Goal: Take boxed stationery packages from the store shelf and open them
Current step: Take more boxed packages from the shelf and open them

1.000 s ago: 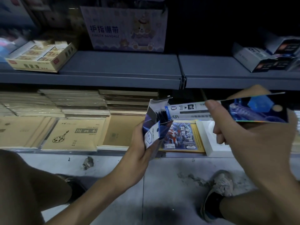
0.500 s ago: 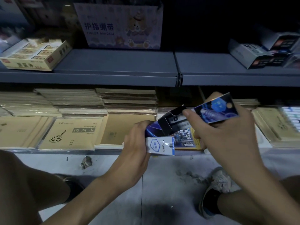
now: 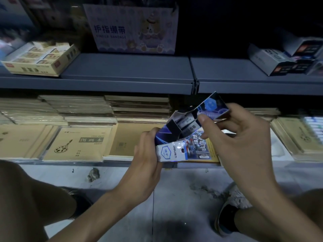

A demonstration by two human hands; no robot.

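Package [image 3: 172,151] sits before the notebooks [image 3: 75,144], below the upper shelf [image 3: 125,70] (carton [image 3: 131,28] on it).

Stationery shop, dimly lit: grey shelving [image 3: 131,70], stacked drawing books [image 3: 76,145], perhaps eraser boxes [image 3: 40,60].

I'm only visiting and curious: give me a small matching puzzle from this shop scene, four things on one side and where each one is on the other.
Things
1 bear-printed carton
2 palette sketch pad
3 open blue box
4 long blue pack

Places
A right hand holds it
B upper shelf
C left hand holds it
D lower shelf

Pairs: 1-B, 2-D, 3-C, 4-A
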